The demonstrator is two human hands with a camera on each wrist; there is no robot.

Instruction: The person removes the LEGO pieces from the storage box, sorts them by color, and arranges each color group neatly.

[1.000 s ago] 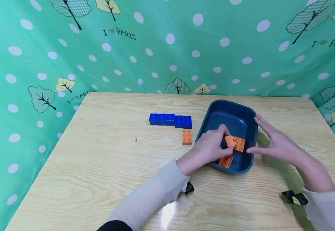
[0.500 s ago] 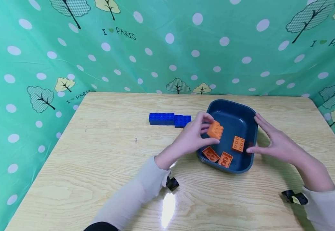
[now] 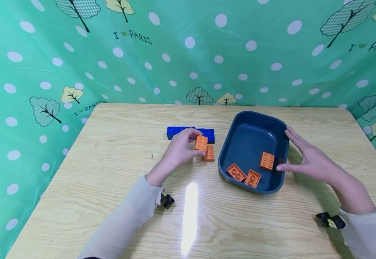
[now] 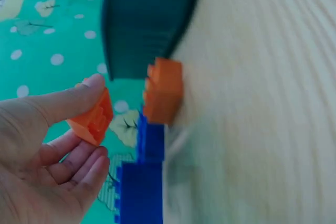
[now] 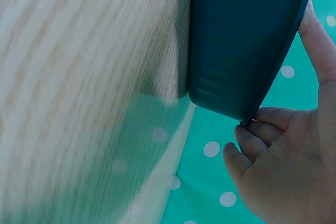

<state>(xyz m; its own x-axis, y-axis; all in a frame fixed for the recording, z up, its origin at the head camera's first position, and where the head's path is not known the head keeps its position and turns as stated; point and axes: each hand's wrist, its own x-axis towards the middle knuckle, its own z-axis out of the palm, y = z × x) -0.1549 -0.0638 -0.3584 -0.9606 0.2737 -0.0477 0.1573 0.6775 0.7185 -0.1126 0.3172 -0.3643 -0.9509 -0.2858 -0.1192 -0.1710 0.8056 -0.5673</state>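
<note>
Thumb and fingers of my left hand (image 3: 179, 148) pinch an orange building block (image 3: 201, 143) above the table. Its hollow underside faces the camera in the left wrist view. Just below and right of it, another orange block (image 3: 210, 153) lies on the table, partly covered by the held one. Behind stand joined-looking blue blocks (image 3: 210, 136), partly hidden by the hand. My right hand (image 3: 311, 160) touches the right rim of a dark blue bin (image 3: 225, 149), thumb and fingers spread apart. Inside the bin lie an upright orange block (image 3: 267, 160) and two overturned orange blocks (image 3: 236, 172).
The wooden table (image 3: 110, 180) carries all of this, with the bin right of its middle. A green dotted curtain (image 3: 162, 54) hangs behind the table's far edge.
My left hand has lifted the orange block out of the bin and carried it left, over the table near the blue blocks. The right hand has stayed at the bin's rim.
</note>
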